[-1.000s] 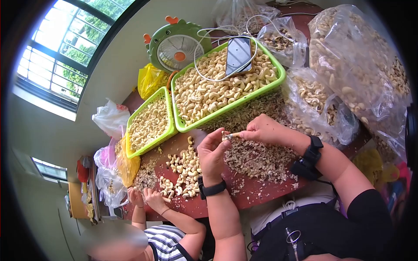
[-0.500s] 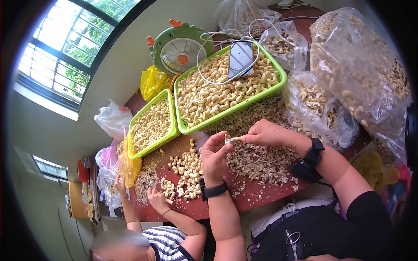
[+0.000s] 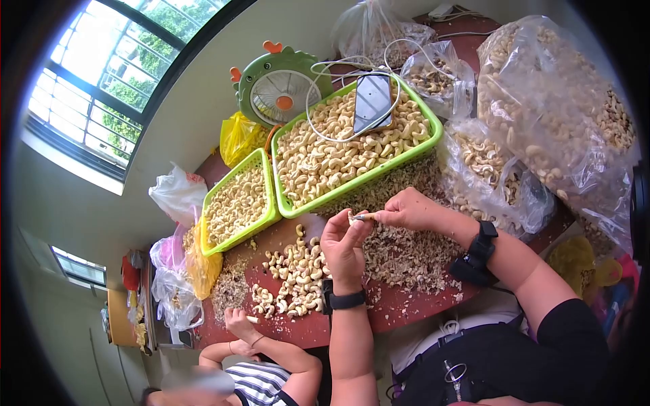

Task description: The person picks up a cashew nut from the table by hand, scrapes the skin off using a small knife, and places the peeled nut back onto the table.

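Observation:
My left hand (image 3: 344,245) is raised above the red table, thumb and fingers pinching a cashew (image 3: 351,217). My right hand (image 3: 408,210) grips the light handle of a small knife (image 3: 366,216), its dark tip against the nut. Skin scraps (image 3: 413,260) lie heaped beneath both hands. To the left of my left wrist is a spread of loose cashews (image 3: 298,274) on the tabletop (image 3: 338,325). Behind the hands stands a large green basket (image 3: 362,186) full of cashews, with a phone (image 3: 372,101) and white cable on top.
A smaller green basket (image 3: 247,233) of cashews sits at left, beside a yellow bag (image 3: 205,260). Clear bags of nuts (image 3: 542,101) fill the right. A green fan (image 3: 284,91) stands behind. At lower left, a co-worker's hand (image 3: 238,323) holds a light-coloured handle.
My hands stay together at the cashew and sit slightly lower and to the right in view. The co-worker's raised hand has come down from the yellow bag, and their other hand has moved down-left.

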The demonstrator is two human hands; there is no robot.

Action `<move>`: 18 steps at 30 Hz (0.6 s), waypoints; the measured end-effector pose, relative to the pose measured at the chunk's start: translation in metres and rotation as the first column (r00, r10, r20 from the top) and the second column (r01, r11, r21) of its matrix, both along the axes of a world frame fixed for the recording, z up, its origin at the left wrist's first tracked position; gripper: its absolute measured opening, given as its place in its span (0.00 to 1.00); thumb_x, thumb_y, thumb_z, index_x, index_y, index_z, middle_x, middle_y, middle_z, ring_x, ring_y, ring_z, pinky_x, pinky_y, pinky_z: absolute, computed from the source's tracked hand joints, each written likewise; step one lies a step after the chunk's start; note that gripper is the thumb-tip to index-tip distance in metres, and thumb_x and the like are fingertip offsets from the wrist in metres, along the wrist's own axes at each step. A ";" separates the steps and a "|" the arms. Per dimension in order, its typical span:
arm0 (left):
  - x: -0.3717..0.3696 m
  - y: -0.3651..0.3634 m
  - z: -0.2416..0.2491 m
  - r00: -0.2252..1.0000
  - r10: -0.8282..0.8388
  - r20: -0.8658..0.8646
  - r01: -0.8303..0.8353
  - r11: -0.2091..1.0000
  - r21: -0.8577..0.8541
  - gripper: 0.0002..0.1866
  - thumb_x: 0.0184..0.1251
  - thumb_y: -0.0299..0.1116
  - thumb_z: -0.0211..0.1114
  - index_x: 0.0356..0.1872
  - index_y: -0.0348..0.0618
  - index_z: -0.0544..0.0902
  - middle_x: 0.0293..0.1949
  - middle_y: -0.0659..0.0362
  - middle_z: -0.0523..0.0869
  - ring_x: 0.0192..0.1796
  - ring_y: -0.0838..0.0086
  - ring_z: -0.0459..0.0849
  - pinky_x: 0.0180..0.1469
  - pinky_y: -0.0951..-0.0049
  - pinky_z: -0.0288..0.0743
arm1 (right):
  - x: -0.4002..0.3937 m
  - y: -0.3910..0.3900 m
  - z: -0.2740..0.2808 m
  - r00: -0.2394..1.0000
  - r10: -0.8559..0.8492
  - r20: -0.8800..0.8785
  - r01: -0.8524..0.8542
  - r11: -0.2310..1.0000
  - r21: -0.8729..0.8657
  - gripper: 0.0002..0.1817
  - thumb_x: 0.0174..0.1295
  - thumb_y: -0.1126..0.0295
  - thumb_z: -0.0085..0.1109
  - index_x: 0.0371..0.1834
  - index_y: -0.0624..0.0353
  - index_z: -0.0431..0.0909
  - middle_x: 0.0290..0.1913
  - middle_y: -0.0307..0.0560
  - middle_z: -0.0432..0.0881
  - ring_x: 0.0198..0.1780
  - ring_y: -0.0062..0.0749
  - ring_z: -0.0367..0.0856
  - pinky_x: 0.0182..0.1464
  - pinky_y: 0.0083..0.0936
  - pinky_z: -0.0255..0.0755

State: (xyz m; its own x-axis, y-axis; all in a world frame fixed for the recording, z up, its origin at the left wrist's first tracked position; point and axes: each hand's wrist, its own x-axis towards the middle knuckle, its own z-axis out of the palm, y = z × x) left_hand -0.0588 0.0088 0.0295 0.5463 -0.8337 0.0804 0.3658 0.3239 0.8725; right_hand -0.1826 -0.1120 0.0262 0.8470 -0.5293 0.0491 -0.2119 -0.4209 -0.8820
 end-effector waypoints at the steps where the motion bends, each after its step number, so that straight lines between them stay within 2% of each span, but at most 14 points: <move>1: 0.000 0.000 -0.001 1.000 0.006 -0.019 -0.006 1.000 0.002 0.12 0.52 0.17 0.58 0.40 0.32 0.72 0.37 0.51 0.78 0.41 0.63 0.79 0.45 0.68 0.78 | 0.000 0.000 -0.001 1.000 0.000 0.001 0.000 1.000 -0.003 0.27 0.51 0.47 0.52 0.12 0.64 0.73 0.08 0.45 0.65 0.13 0.25 0.63 0.18 0.25 0.60; 7: 0.004 -0.001 -0.006 0.993 -0.016 -0.119 0.015 1.000 -0.009 0.10 0.52 0.18 0.58 0.37 0.34 0.72 0.35 0.52 0.78 0.41 0.63 0.79 0.43 0.70 0.78 | 0.001 0.000 -0.002 1.000 0.000 -0.026 0.000 1.000 0.019 0.27 0.51 0.47 0.52 0.12 0.64 0.73 0.09 0.46 0.66 0.13 0.26 0.63 0.19 0.25 0.61; 11: 0.005 -0.001 -0.006 0.988 -0.026 -0.152 0.027 1.000 0.007 0.09 0.53 0.18 0.58 0.36 0.34 0.72 0.35 0.52 0.78 0.41 0.63 0.79 0.43 0.71 0.78 | 0.001 0.001 -0.002 0.999 -0.005 -0.042 0.004 0.999 -0.034 0.28 0.51 0.46 0.51 0.12 0.64 0.73 0.10 0.48 0.67 0.13 0.29 0.65 0.19 0.26 0.62; 18: 0.000 -0.002 -0.005 0.997 0.035 -0.063 -0.032 0.998 0.053 0.09 0.53 0.18 0.58 0.36 0.35 0.72 0.35 0.52 0.78 0.40 0.66 0.80 0.43 0.72 0.78 | 0.001 0.005 -0.005 0.999 -0.033 0.029 0.034 0.998 -0.050 0.28 0.52 0.46 0.50 0.14 0.64 0.74 0.12 0.49 0.70 0.15 0.31 0.68 0.21 0.27 0.63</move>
